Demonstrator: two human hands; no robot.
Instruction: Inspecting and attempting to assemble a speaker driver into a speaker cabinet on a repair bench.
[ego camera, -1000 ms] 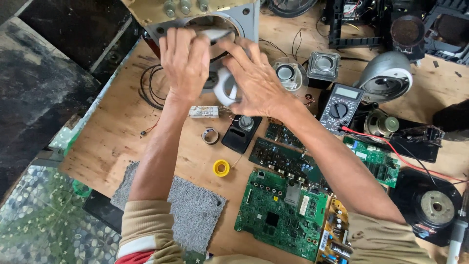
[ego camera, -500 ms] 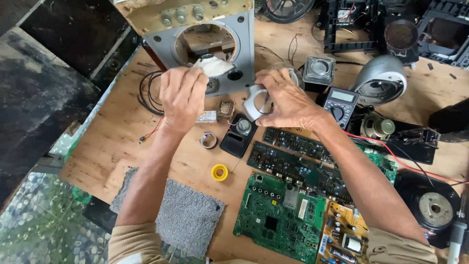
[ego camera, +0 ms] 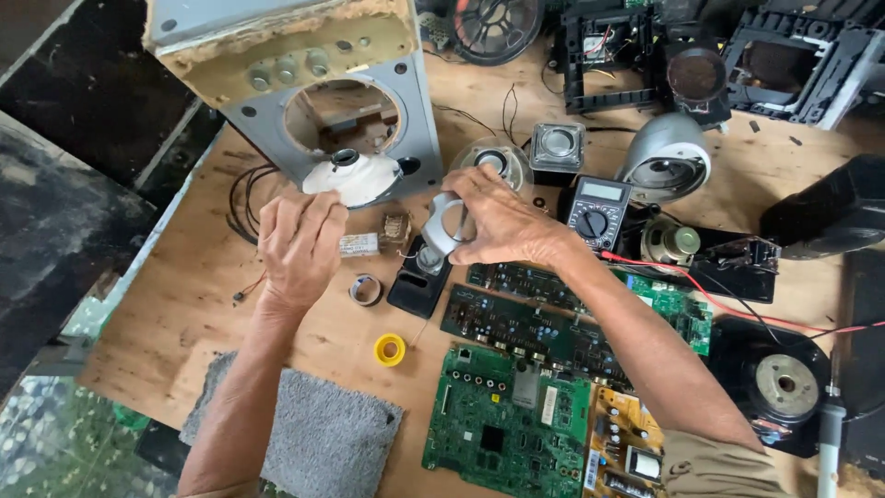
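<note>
My left hand grips the white speaker cone by its edge, lifting it clear; right hand closed around grey ring, over tabletop.

Table: bare matt plywood table top, grainy.
Ring: smooth silver-grey plastic ring in right hand.
Cone: matt white paper speaker cone at left hand.
Mat: rough grey carpet mat.
Boards: 2 glossy green circuit boards.
</note>
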